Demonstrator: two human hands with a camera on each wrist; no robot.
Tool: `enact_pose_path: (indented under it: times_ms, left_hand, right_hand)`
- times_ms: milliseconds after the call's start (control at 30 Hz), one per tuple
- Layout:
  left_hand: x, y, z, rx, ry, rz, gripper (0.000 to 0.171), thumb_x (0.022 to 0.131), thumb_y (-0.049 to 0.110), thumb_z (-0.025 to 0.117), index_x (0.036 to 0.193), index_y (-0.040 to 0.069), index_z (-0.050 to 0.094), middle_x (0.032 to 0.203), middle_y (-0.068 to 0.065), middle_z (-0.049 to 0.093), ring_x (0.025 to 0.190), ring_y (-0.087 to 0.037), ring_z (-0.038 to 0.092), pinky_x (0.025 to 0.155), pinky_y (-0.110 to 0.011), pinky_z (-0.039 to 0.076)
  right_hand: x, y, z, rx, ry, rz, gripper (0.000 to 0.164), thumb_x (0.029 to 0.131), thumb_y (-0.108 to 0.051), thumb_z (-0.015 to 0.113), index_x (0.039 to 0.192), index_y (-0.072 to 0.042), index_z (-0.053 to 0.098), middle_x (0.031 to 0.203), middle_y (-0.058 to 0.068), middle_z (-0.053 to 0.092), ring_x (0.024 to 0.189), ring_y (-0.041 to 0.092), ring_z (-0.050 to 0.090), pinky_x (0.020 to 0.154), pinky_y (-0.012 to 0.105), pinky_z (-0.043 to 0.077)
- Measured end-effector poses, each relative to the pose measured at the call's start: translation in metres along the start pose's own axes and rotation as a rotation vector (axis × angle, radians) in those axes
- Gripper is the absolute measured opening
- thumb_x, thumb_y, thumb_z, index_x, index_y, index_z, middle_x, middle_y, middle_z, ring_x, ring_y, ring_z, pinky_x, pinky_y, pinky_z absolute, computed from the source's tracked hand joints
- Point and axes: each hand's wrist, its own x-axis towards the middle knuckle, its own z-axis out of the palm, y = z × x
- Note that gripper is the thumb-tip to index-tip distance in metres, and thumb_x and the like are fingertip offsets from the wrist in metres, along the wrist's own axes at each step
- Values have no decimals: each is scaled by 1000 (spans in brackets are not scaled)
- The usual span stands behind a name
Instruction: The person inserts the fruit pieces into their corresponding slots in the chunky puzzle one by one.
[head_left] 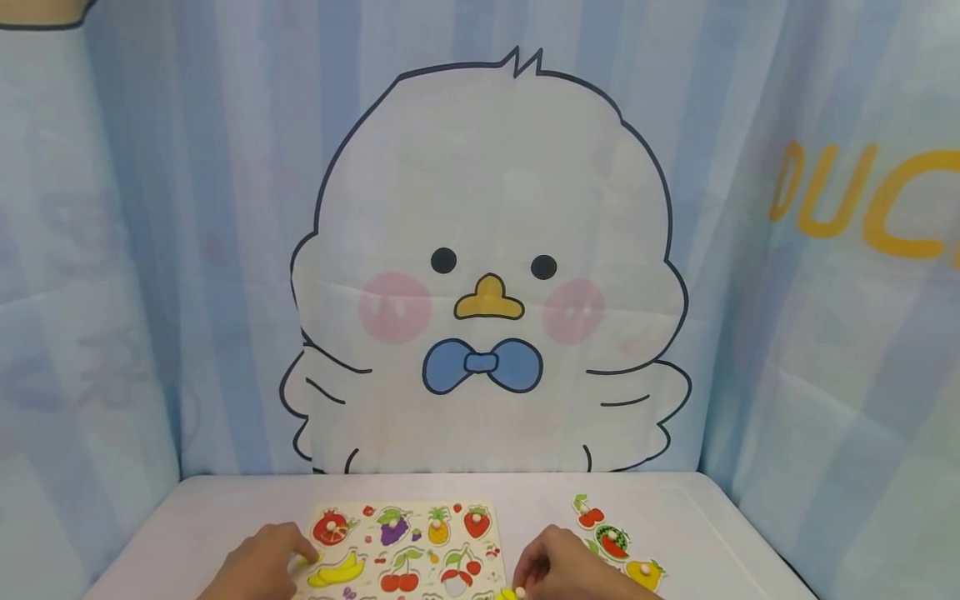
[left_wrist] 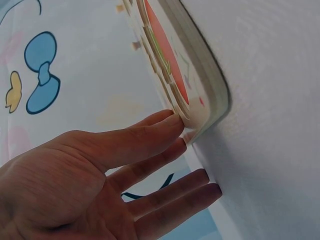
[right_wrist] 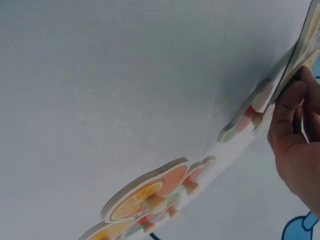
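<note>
White table (head_left: 720, 508); yellow piece (head_left: 507, 594) pinched in right hand (head_left: 566, 567).

Head view: near side of fruit board (head_left: 422, 512) cropped. At board's right edge, yellow piece (head_left: 506, 595) cropped. Right of board, green-leafed piece (head_left: 593, 547) part-hidden by right hand (head_left: 558, 564).

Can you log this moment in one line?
left hand: touching edge of puzzle board | right hand: fingers pinching yellow piece at board's right edge | loose fruit pieces: on table, right of board
</note>
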Motion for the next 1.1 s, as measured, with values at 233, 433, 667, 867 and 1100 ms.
enact_pose_path:
  times_ms: [233, 433, 667, 867, 1100]
  left_hand:
    - [1, 0, 0, 0, -5, -3, 31, 69, 4, 79, 97, 14, 67, 102, -5, 62, 90, -25, 55, 88, -58, 46]
    - [0, 0, 0, -3, -7, -1, 32, 69, 4, 78, 97, 14, 67, 102, -5, 62, 88, -24, 54, 87, -58, 46]
    - [0, 1, -2, -1, -12, 3, 34, 67, 2, 79, 98, 12, 67, 101, -4, 62, 93, -28, 57, 87, -58, 46]
    - [-1, 2, -3, -3, -13, -2, 35, 67, 2, 79, 98, 11, 66, 100, -5, 62, 90, -26, 56, 87, -58, 46]
    - [-3, 3, -4, -17, -13, -21, 35, 67, 0, 78, 98, 11, 65, 100, -5, 62, 88, -24, 54, 87, -57, 46]
  right_hand:
    - [11, -6, 4, -13, -13, -48, 15, 72, 2, 74, 74, -13, 73, 66, 1, 65, 61, 12, 55, 53, 22, 45]
    - [20, -14, 8, -52, -12, -132, 16, 70, 1, 78, 73, -13, 73, 63, -2, 64, 58, 9, 54, 51, 19, 45]
    - [30, -29, 16, -44, -25, -180, 15, 71, 1, 78, 74, -13, 74, 63, -1, 66, 56, 7, 55, 49, 18, 44]
    - [41, -40, 26, -66, -28, -224, 16, 70, 2, 78, 74, -13, 74, 64, -3, 67, 57, 4, 56, 51, 17, 46]
    - [51, -48, 38, -66, -34, -271, 14, 69, 3, 78, 73, -11, 75, 62, -4, 66, 55, 2, 55, 50, 16, 46]
